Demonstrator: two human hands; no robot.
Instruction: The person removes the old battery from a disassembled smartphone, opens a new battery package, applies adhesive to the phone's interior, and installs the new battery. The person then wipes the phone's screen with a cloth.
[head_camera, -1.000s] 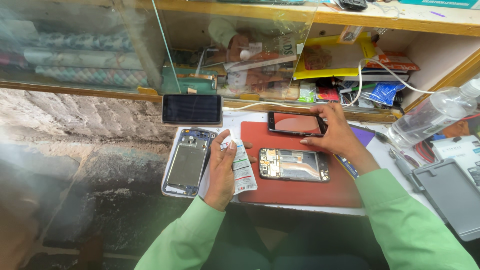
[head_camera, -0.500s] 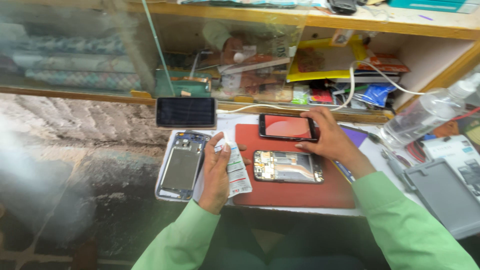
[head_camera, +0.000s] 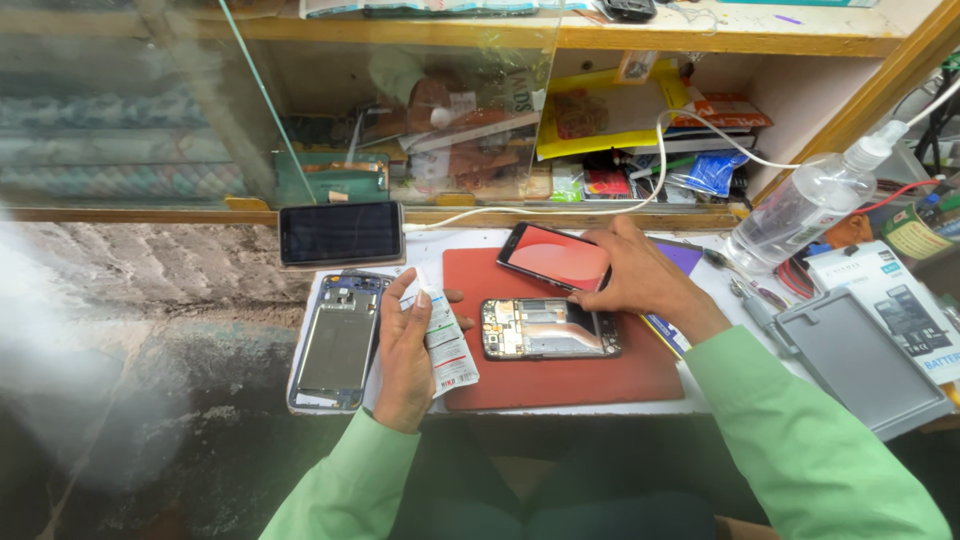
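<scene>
Here the right hand (head_camera: 640, 280) pinches the red-faced screen panel (head_camera: 556, 257), tilted, just above the opened phone body (head_camera: 550, 329) on the red mat (head_camera: 560, 375). Body's long axis runs left-right. Left hand (head_camera: 405, 345), left of body, grips a glue tube (head_camera: 445, 335).

My left hand (head_camera: 405, 350) lies palm down, fingers pointing away from me and curled closed around what it holds, thumb out to the right. My right hand (head_camera: 640, 280) reaches forward and to the left, fingers spread and bent, fingertips pinching down. Both forearms wear light green sleeves and angle inward.
</scene>
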